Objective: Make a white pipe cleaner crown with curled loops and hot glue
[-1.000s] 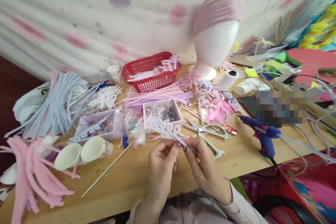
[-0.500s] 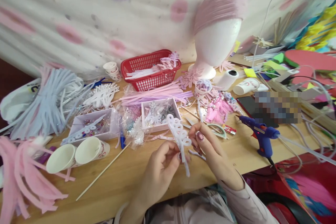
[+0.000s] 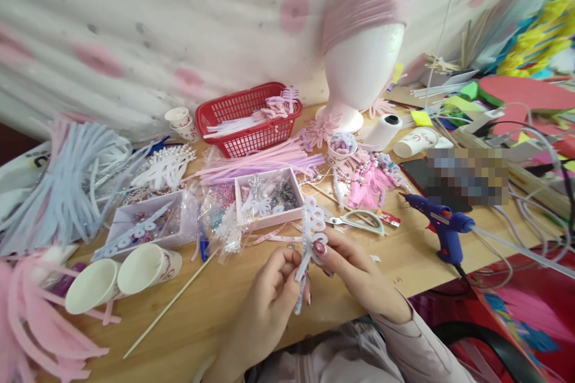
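Between my hands, above the front of the table, is a pale lilac pipe cleaner piece bent into a row of small loops along a straight stem. My left hand pinches the lower stem, with the tail poking out below the fingers. My right hand is closed on the looped part from the right, thumb across a lower loop. Behind the hands lie scissors with pale green handles and a white box of silvery trims.
A blue glue gun stands at the right beside a phone. A foam head and red basket are at the back. Paper cups, a thin wooden stick and pink pipe cleaners lie left.
The looped piece has turned more upright and edge-on. My right hand has come in to grip its loops. The camera view has shifted slightly.
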Available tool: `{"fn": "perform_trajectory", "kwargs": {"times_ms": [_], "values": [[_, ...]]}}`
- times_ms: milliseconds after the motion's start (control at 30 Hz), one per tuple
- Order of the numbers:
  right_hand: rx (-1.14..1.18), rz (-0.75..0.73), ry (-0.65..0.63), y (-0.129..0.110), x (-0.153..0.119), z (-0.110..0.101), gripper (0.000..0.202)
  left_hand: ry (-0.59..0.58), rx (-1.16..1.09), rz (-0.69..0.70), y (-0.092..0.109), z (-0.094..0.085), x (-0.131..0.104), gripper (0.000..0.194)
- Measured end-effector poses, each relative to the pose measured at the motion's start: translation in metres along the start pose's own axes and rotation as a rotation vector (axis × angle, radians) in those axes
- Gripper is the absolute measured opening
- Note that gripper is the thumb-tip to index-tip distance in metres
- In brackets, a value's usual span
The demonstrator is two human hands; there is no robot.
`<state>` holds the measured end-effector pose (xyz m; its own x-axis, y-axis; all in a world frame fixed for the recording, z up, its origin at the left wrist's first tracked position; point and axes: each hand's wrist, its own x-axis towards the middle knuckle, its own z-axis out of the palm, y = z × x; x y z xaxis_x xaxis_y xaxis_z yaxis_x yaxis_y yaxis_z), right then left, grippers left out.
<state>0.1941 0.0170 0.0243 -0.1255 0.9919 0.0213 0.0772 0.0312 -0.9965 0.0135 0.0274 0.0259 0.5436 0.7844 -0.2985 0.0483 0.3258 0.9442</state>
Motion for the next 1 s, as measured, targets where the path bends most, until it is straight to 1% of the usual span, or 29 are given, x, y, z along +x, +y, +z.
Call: {"fn": "perform_trajectory", "kwargs": {"times_ms": [200,267,400,533,733,900,1000], "values": [[-0.086,-0.077,-0.017,-0.001,0.002,-0.006,0.030,-0.034,-0.048,-0.040,0.000,-0.006,0.001,0.037],[-0.131,-0.104,-0.021,-0.002,0.002,-0.008,0.028,-0.026,-0.053,-0.035,0.001,-0.007,0.001,0.035],[-0.175,-0.106,-0.012,-0.005,0.000,-0.009,0.026,0.014,-0.020,-0.025,0.003,-0.007,0.001,0.031],[-0.174,-0.125,-0.014,-0.008,-0.001,-0.008,0.025,0.021,0.008,-0.026,0.003,-0.005,-0.001,0.030],[-0.193,-0.117,-0.025,-0.008,-0.001,-0.007,0.026,0.113,-0.004,0.002,0.004,0.004,-0.005,0.029],[-0.193,-0.121,-0.063,-0.005,-0.002,-0.007,0.023,0.112,-0.023,0.006,0.002,0.008,-0.005,0.031],[-0.176,-0.126,-0.047,-0.005,-0.001,-0.007,0.020,0.119,-0.038,-0.001,0.001,0.009,-0.003,0.034]]}}
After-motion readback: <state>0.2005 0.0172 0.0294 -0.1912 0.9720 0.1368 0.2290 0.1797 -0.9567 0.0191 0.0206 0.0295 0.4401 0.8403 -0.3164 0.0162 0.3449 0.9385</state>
